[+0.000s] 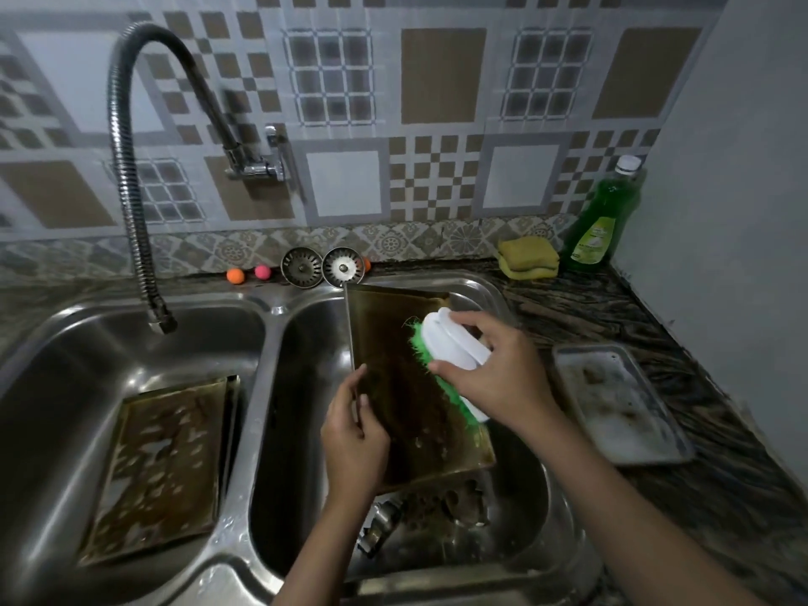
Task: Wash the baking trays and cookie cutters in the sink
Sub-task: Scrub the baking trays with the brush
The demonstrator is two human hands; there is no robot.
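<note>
While the left hand [354, 435] grips the left edge of a dark baking tray [393, 369] tilted over the right sink basin [301, 430], the right hand [494, 369] clasps a white, green-bristled brush [454, 356] against it; second tray [157, 470] in left basin, third tray [621, 404] on right counter, cutters [441, 505] blurred below

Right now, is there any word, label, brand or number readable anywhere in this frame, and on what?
Green dish-soap bottle with a white cap: it carries a label with print, too small and blurred to read.
No other text shows: none on the white-handled green scrub brush, trays or tiles.
</note>
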